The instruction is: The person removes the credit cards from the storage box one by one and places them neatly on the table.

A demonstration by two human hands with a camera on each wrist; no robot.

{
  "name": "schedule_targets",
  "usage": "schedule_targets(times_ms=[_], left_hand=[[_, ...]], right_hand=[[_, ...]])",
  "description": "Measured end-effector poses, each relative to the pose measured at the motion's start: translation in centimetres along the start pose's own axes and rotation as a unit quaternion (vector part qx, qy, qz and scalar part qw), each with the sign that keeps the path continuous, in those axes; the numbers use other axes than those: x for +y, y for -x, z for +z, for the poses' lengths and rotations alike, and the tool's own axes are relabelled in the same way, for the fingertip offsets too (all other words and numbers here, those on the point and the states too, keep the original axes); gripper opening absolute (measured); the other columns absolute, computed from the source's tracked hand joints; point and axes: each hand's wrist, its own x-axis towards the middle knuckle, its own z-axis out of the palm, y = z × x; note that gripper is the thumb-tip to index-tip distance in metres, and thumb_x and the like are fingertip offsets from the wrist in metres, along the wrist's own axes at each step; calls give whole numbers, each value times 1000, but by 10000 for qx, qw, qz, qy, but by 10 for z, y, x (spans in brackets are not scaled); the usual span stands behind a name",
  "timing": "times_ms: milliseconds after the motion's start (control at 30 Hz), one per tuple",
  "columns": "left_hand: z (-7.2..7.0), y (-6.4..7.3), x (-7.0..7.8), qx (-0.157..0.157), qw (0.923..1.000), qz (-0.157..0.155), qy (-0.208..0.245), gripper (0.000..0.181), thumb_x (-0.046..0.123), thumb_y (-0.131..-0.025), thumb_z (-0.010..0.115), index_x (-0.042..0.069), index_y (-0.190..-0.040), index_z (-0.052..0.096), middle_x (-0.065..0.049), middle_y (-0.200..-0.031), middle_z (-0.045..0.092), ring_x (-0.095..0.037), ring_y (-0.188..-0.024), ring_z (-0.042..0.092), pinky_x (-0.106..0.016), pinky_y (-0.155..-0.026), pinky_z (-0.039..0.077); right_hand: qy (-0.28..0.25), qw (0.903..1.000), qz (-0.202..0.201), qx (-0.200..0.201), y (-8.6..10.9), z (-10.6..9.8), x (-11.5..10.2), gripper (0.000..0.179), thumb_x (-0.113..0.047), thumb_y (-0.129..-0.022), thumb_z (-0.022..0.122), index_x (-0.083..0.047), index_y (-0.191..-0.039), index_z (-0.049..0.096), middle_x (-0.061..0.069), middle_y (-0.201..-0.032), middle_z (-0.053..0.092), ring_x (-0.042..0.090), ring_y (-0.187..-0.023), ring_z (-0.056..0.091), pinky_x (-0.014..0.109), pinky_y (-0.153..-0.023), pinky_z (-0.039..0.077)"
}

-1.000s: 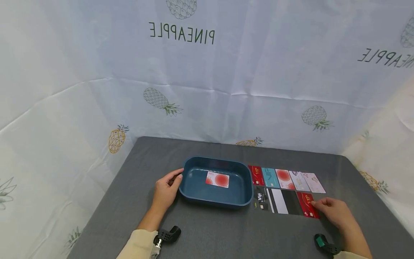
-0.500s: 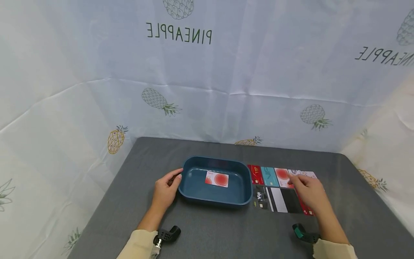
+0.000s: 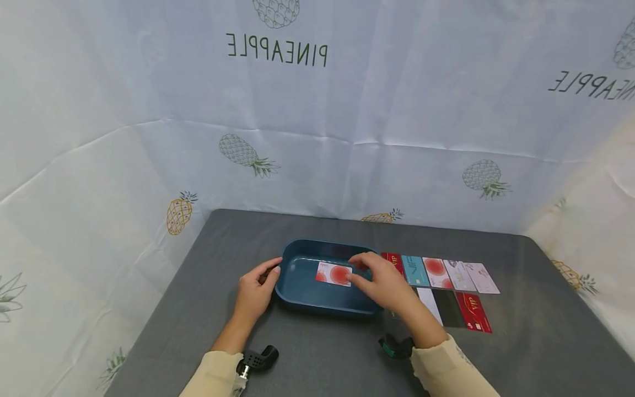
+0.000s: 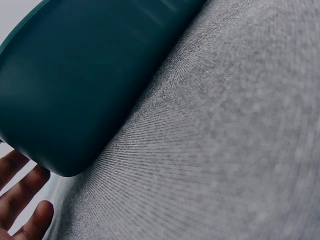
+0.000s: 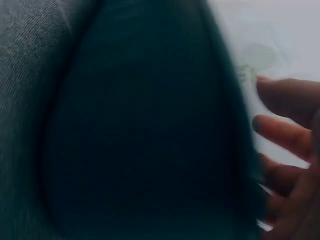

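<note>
My left hand [image 3: 254, 291] rests its fingertips against the left end of a dark blue rectangular tray [image 3: 297, 289]. In the left wrist view those fingers [image 4: 25, 192] touch the tray's outer wall near its corner. My right hand [image 3: 389, 286] is over the tray's right side, thumb and fingers apart with nothing between them. Its thumb tip overlaps the right edge of a white-and-red card [image 3: 327, 273] lying inside the tray. In the right wrist view, blurred, the right fingers [image 5: 285, 135] stand beside the tray wall.
Right of the tray, two rows of cards lie on the grey table [image 3: 317, 353]: a teal VIP card [image 3: 415, 270], a red-circle card [image 3: 437, 273], pale cards [image 3: 481, 277], a black card [image 3: 448, 309] and a red VIP card [image 3: 474, 312]. The right arm covers part of the lower row.
My right hand has moved left from the lower-row red VIP card, across the card rows, to above the tray. The left hand and the tray have stayed in place.
</note>
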Motion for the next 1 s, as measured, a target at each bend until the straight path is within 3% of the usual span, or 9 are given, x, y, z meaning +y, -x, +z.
schedule_targets(times_ms=[167,333,567,800,1000], left_hand=[[0,0,2,-6,10000,-21,-14,23,18,-96,65,17,-117,73,-3,-106,75,-7,-71,58,-21,-62,49],[0,0,3,-11,9999,-69,-96,23,18,-97,64,16,-117,73,-2,-108,74,-8,-73,59,-21,-64,50],[1,0,1,2,10000,64,5,23,16,-96,65,15,-117,73,-4,-105,75,-7,-70,58,-22,-62,49],[1,0,1,16,10000,73,58,23,18,-96,65,18,-117,73,-3,-105,75,-6,-70,58,-21,-62,48],[0,1,0,43,9998,39,181,22,19,-96,65,18,-116,74,-4,-105,75,-7,-74,61,-21,-64,50]], right_hand=[[390,9939,180,-1019,-16,20,-1,52,-35,-88,73,-17,-135,59,5,-134,59,24,-122,53,49,-99,48],[545,9881,116,-1435,-26,34,-2,60,-33,-88,74,-15,-141,54,11,-141,53,32,-129,48,54,-103,43],[923,9854,231,-1413,-31,46,-2,53,-25,-93,68,-16,-143,53,17,-147,48,39,-135,43,61,-109,34],[1394,9858,223,-914,-34,52,-1,42,-20,-88,74,-16,-128,65,9,-117,63,28,-107,56,50,-90,51],[883,9897,562,-976,-39,51,-2,41,-13,-82,78,-19,-121,66,7,-110,63,24,-102,53,44,-85,52]])
